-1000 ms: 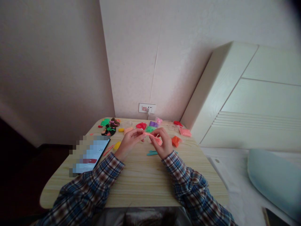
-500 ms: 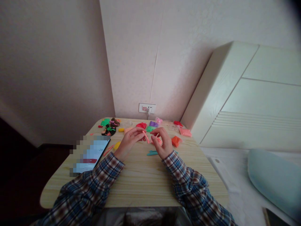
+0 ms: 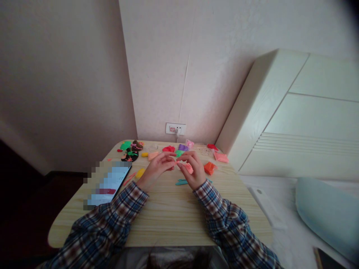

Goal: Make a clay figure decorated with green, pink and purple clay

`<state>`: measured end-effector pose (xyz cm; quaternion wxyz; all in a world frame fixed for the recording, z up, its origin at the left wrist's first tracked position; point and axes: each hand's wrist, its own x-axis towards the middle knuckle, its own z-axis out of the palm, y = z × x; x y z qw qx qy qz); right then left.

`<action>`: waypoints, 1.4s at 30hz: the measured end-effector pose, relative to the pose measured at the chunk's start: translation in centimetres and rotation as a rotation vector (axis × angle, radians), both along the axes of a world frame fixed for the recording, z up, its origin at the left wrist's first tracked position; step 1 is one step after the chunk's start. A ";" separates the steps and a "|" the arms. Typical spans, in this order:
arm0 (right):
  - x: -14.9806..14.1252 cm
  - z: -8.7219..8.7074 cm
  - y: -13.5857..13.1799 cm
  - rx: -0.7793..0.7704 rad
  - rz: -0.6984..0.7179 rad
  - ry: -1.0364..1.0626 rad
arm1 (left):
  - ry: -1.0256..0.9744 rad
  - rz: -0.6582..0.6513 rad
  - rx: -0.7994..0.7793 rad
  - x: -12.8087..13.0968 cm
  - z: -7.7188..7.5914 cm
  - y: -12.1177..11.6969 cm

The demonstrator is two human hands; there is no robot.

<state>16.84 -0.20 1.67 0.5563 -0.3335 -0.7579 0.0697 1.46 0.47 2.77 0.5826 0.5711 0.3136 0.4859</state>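
Note:
Over the table's middle, my left hand point(image 3: 159, 167) and my right hand point(image 3: 194, 171) meet fingertip to fingertip. Pinched between them is a thin strip of pink modelling clay point(image 3: 177, 162), mostly hidden by the fingers. Behind my right fingers lies a larger lump of pink clay point(image 3: 189, 168), partly covered. Teal modelling tools point(image 3: 181, 182) rest on the tabletop just below my right hand. Near my left wrist are a yellow lump point(image 3: 140, 173) and thin pink sticks point(image 3: 129, 179).
A tablet point(image 3: 112, 183), partly blurred out, lies at the left of the wooden table point(image 3: 168, 220). Far left stands a black disc with clay shapes point(image 3: 129, 155). Clay packets line the back: red point(image 3: 168, 148), purple point(image 3: 183, 147), orange point(image 3: 209, 168) and pink point(image 3: 221, 157).
The pink strip hung from my left fingers half a second ago, with my right hand apart from it. Now my right fingertips have come back onto it and the hands meet.

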 end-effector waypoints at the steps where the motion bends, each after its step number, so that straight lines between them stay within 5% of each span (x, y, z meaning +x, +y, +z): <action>1: 0.0 0.0 0.0 0.005 -0.008 0.010 | 0.008 0.010 0.004 0.0 0.0 0.0; 23: -0.1 -0.1 0.3 -0.045 -0.022 0.008 | 0.216 0.245 0.404 0.1 0.4 -0.3; 42: -0.2 -0.2 0.3 -0.046 -0.021 0.020 | 0.336 0.210 0.414 -0.1 0.0 0.0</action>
